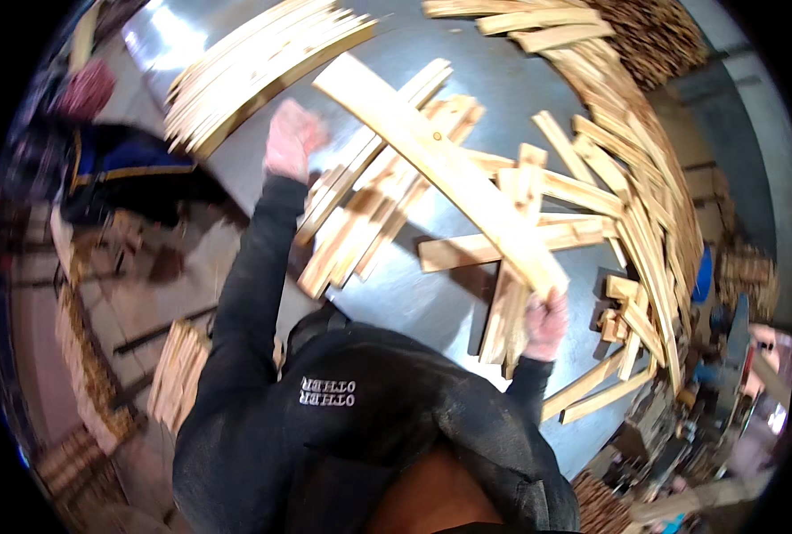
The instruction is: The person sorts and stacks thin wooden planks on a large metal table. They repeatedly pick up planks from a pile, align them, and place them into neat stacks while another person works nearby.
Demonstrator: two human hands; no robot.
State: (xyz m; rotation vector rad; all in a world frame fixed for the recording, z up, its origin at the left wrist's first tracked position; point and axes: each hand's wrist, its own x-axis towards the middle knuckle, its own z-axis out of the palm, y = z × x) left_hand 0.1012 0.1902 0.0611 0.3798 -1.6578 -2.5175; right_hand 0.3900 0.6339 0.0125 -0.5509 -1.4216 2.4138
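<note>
Grey metal makes up the surface (431, 294), which fills the middle of the view and is littered with pale wooden slats. Along its far left edge lies a neat stack of long slats (253, 67), and a long ragged heap of slats (645, 169) runs down the right side. Between them a loose pile of shorter slats (369, 209) lies crisscrossed near the centre.

The right hand (545, 325) is closed around the near end of a long wooden plank (440, 165), its grip wrapped about the wood. The plank rises from that hand and slants up and to the left, passing above the loose pile, with its far end near the neat stack. Just beside the right hand a few slats stand bundled against the surface edge.

The left hand (291, 138) is raised above the surface at the end of a dark sleeve, between the neat stack and the loose pile. It is blurred, so whether its grip is open or closed I cannot tell, and nothing is clearly seen in it.

On the left another person in dark clothes (111, 165) stands by the surface, and a small stack of slats (178, 374) sits on the floor below
</note>
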